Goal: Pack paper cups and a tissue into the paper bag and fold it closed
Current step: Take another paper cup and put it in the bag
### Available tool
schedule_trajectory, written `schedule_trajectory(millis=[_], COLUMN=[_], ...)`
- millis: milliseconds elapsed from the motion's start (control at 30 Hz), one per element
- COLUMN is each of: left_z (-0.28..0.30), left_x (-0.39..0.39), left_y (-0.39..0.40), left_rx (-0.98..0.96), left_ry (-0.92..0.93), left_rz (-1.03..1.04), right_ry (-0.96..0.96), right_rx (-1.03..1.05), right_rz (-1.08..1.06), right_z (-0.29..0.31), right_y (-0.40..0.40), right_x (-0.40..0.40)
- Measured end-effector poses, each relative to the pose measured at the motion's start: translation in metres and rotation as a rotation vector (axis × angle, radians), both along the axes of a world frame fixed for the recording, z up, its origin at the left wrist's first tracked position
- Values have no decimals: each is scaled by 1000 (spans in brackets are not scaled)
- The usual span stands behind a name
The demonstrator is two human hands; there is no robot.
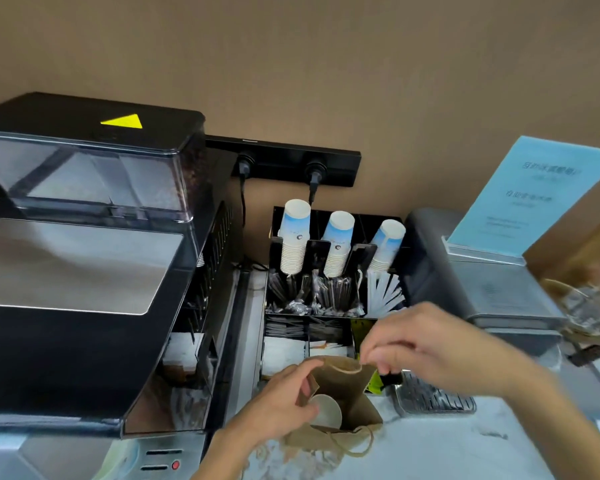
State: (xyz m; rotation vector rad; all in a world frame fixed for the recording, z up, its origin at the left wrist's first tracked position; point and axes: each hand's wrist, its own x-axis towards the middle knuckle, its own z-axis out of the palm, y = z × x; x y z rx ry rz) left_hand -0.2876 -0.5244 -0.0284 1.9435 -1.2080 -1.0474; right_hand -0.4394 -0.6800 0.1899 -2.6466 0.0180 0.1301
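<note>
A paper bag [343, 393] holding a cup [326, 410] is pinched open by the left hand [278, 403] and right hand [413, 344] on the worktop [465, 445].

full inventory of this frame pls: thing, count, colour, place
paper bag: 1, brown, open, front centre of the counter
paper cup: 1 visible, white, inside the bag
cup stacks: 3, white and blue, upside down in the black organizer
coffee machine: 1, black and silver, left
power strip: 1, black, on the wall, two plugs
sign: 1, light blue, right
grey appliance: 1, right of the organizer
drip grate: 1, metal, right of the bag
left hand: 1, gripping the bag's left rim
right hand: 1, pinching the bag's far rim
</note>
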Motion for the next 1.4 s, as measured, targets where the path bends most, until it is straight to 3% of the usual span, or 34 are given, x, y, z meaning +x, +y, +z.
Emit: schedule_trajectory(millis=[133,300,367,433,567,667,767,1000,1100,1400], left_z=[1,2,2,2,3,4,4,8,9,12], left_x=[3,2,3,4,6,4,4,4,6,11], left_y=[4,4,2,2,4,4,4,6,7,13], left_rx=[-8,19,23,23,14,33,40,52,55,86], left_ry=[-4,33,44,49,46,39,33,51,49,17], left_rz=[-32,-49,-62,-73,-89,-107,-125,-127,-134,-163], right_ry=[33,-368,-422,-349,30,262,344,777,866,888], right_rx=[-96,-38,-10,24,43,-25,-94,-348,-297,-33], right_rz=[18,-239,-249,-223,-156,-124,-107,-12,-6,-111], right_z=[-28,19,32,25,-48,-109,-146,-182,-188,-205], right_y=[21,20,20,23,32,27,26,38,40,53], right_x=[6,-19,-26,-21,6,23,37,64,74,80])
